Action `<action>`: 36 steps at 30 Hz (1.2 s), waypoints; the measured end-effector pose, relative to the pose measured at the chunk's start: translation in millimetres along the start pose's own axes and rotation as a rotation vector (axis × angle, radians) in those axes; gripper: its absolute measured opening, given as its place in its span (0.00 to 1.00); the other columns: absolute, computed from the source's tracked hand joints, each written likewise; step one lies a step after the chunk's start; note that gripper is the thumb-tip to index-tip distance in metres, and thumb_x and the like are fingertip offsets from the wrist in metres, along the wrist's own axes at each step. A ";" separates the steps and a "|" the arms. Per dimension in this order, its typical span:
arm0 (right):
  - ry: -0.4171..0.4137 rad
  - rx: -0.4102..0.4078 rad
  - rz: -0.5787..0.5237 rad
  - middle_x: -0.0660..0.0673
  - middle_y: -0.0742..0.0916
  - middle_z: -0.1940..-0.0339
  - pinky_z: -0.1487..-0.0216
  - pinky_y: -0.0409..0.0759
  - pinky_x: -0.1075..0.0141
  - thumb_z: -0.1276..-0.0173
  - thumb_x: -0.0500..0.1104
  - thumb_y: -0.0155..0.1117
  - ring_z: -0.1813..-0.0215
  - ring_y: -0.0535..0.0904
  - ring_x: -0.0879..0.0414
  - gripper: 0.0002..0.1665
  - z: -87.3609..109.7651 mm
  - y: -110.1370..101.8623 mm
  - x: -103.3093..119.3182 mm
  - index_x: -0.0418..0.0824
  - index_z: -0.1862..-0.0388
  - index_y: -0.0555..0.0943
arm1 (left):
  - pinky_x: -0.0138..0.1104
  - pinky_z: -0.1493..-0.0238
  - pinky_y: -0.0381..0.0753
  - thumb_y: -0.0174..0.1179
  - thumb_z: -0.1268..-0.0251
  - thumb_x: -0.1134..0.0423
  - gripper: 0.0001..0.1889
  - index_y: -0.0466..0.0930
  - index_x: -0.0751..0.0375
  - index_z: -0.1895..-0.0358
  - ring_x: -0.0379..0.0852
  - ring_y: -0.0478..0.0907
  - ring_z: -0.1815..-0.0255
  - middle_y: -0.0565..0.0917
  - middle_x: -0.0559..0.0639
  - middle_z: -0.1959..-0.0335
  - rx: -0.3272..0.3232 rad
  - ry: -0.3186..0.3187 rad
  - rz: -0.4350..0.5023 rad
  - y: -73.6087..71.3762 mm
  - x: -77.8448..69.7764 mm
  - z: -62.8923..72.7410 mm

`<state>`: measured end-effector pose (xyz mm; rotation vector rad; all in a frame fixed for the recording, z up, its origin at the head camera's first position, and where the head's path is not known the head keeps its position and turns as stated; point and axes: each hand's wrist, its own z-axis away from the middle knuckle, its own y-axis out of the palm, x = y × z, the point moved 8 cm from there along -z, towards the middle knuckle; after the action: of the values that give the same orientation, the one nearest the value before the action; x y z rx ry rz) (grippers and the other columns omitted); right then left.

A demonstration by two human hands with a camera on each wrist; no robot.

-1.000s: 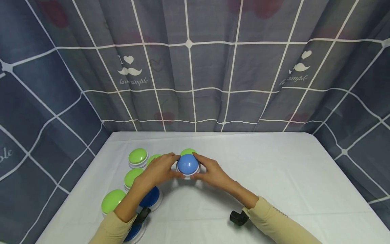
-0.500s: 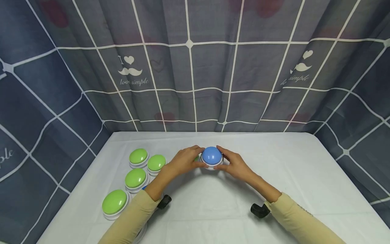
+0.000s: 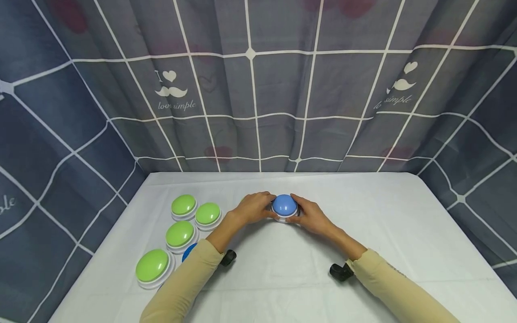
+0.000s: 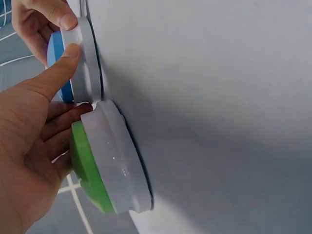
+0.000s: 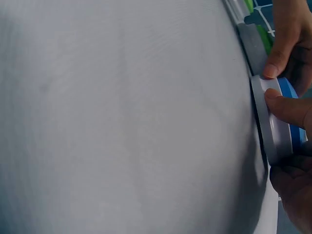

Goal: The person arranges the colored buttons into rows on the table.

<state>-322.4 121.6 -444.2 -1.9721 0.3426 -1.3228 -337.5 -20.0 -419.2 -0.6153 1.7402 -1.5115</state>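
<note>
A blue dome push button [image 3: 284, 205] with a white round base is between both hands at the back middle of the white table. My left hand [image 3: 253, 207] grips its left side, the thumb on the base rim. From the right, my right hand [image 3: 313, 216] pinches the base the same way. In the left wrist view the base [image 4: 85, 63] lies flat against the cloth. Right beside it stands a green dome button [image 4: 92, 170], close to the left fingers and hidden behind the left hand in the head view. The right wrist view shows both thumbs on the white base [image 5: 279, 134].
Several green dome buttons [image 3: 179, 234] stand on the left of the white-clothed table [image 3: 404, 233]. Another blue button [image 3: 188, 252] is mostly covered by the left sleeve [image 3: 183, 287]. A grey checked curtain [image 3: 278, 89] closes off the back and sides.
Both hands have carried the blue button to the right, from in front of a green button to beside it, and brought it down on the cloth. The left forearm has swung right, uncovering green buttons.
</note>
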 end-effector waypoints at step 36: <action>0.013 0.005 0.013 0.26 0.68 0.29 0.29 0.61 0.45 0.40 0.43 0.75 0.28 0.63 0.34 0.53 -6.8 12.7 9.3 0.22 0.26 0.56 | 0.44 0.42 0.76 0.70 0.41 0.44 0.35 0.75 0.61 0.35 0.50 0.77 0.41 0.79 0.53 0.41 0.006 -0.043 -0.001 -6.2 13.0 8.9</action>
<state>-322.2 104.4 -445.2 -1.9550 0.3572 -1.3274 -339.1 -36.5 -416.3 -0.6416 1.7028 -1.4933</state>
